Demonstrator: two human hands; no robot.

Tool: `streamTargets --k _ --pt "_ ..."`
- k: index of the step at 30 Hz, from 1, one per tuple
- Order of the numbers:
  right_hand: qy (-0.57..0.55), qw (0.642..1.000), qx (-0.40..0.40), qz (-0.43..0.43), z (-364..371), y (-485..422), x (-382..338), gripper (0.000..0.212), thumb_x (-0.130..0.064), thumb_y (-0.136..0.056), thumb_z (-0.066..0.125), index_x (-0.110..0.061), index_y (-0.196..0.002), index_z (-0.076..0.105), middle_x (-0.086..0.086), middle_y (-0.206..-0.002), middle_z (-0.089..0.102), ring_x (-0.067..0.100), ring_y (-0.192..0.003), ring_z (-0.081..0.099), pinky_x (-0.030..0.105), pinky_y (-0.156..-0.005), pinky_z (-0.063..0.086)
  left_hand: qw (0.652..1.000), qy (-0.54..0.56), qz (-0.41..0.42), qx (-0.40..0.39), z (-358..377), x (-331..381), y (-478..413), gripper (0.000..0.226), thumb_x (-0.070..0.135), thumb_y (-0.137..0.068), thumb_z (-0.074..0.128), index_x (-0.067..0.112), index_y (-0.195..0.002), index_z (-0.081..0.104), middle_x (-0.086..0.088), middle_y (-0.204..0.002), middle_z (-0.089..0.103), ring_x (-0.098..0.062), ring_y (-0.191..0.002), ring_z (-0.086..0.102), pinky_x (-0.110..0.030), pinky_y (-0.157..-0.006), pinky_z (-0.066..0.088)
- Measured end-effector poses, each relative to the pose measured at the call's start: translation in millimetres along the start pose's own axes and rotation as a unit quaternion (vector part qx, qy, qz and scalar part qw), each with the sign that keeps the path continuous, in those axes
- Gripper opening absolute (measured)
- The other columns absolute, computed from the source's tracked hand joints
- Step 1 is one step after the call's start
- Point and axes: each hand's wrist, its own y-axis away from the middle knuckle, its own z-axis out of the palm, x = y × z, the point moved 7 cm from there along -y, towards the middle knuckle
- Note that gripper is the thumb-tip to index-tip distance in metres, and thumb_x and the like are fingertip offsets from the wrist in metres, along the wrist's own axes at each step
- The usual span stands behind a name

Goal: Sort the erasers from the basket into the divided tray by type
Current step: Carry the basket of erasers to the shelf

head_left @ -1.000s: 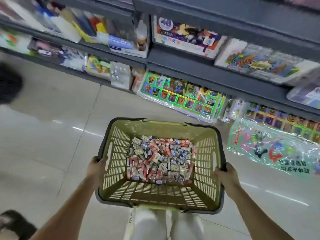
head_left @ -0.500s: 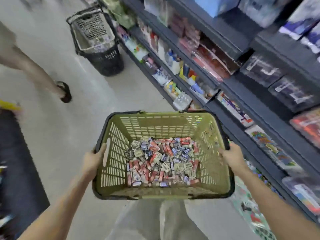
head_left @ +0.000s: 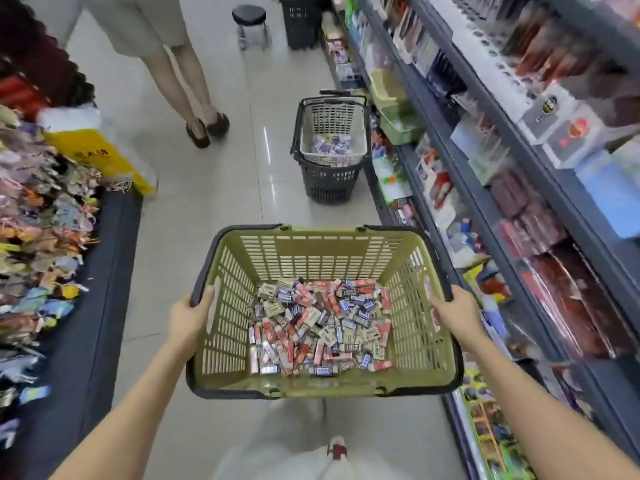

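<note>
A person holds an olive-green basket out in front at waist height, above a pale tiled floor. The left hand grips the basket's dark left rim, thumb hooked over the edge and fingers curled underneath, while the right hand clasps the right rim the same way. The erasers lie in a loose heap across the basket's bottom (red, white and dark blue wrappers mixed together). Farther up the aisle stand 2 nested baskets on the floor, the pale inner one holding small purple packets. Stocked shelves run along the right, and a low display of small coloured goods lines the left. Another person's bare legs stand beyond, near a black stool.
</note>
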Motion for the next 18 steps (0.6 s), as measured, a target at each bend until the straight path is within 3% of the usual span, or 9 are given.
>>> streamTargets --k 2,4,7,10,13,16,18 --pt "-0.002 1.000 0.007 -0.012 9.8 -33.7 -39.3 0.020 -0.015 -0.084 0.064 0.002 -0.093 0.058 0.021 -0.061 0.062 0.036 -0.055 0.061 0.043 -0.054 0.050 1.000 0.017 0.002 0.006 -3.7 25.5 -33.5 0.043 0.041 -0.094 0.055 -0.001 -0.099 0.062 -0.023 -0.087 0.070 -0.040 -0.080 0.068 -0.053 -0.078 0.056" --pt "0.002 1.000 0.001 -0.028 18.3 -68.9 -78.1 0.010 -0.014 -0.084 0.064 -0.007 -0.084 0.056 0.012 -0.054 0.059 0.030 -0.050 0.057 0.041 -0.052 0.050 0.999 0.029 0.005 0.014 -5.3 53.5 -67.3 0.043 0.040 -0.094 0.055 -0.002 -0.097 0.062 -0.025 -0.085 0.070 -0.042 -0.079 0.068 -0.056 -0.077 0.055" --pt "0.014 0.999 -0.005 -0.036 25.9 -123.7 -132.1 0.016 -0.013 -0.084 0.062 -0.012 -0.073 0.050 0.007 -0.051 0.056 0.022 -0.044 0.053 0.034 -0.047 0.047 0.999 0.032 0.006 0.033 -3.9 97.4 -115.8 0.045 0.041 -0.093 0.056 -0.003 -0.097 0.062 -0.028 -0.086 0.067 -0.041 -0.078 0.066 -0.059 -0.078 0.052" --pt "-0.002 0.999 -0.013 -0.045 34.3 -185.9 -179.4 0.010 -0.012 -0.083 0.061 -0.009 -0.075 0.055 0.014 -0.055 0.058 0.028 -0.047 0.056 0.046 -0.048 0.050 0.998 0.035 0.011 0.049 6.5 141.7 -167.6 0.044 0.041 -0.093 0.056 -0.002 -0.098 0.061 -0.026 -0.086 0.065 -0.036 -0.077 0.064 -0.056 -0.075 0.052" --pt "0.014 0.998 -0.010 -0.065 43.5 -246.8 -229.9 0.011 -0.018 -0.084 0.063 -0.012 -0.078 0.055 0.013 -0.057 0.063 0.027 -0.048 0.060 0.044 -0.052 0.053 0.997 0.046 0.013 0.058 24.8 180.8 -221.8 0.041 0.040 -0.093 0.056 0.000 -0.103 0.061 -0.023 -0.091 0.069 -0.039 -0.082 0.066 -0.048 -0.074 0.053" --pt "0.001 0.996 0.005 -0.087 52.7 -307.0 -277.1 0.012 -0.013 -0.081 0.064 -0.004 -0.088 0.064 0.025 -0.075 0.067 0.035 -0.066 0.066 0.050 -0.063 0.054 0.996 0.055 0.012 0.072 42.8 215.7 -271.3 0.039 0.041 -0.093 0.056 0.002 -0.099 0.062 -0.019 -0.085 0.069 -0.035 -0.076 0.067 -0.047 -0.072 0.055" --pt "0.011 0.996 -0.008 -0.091 59.2 -347.5 -307.8 0.005 -0.014 -0.080 0.063 -0.009 -0.080 0.062 0.017 -0.064 0.067 0.026 -0.055 0.065 0.046 -0.058 0.054 0.994 0.054 0.009 0.090 51.0 238.5 -299.1 0.039 0.041 -0.093 0.057 0.003 -0.095 0.063 -0.016 -0.079 0.069 -0.033 -0.071 0.066 -0.044 -0.068 0.054"
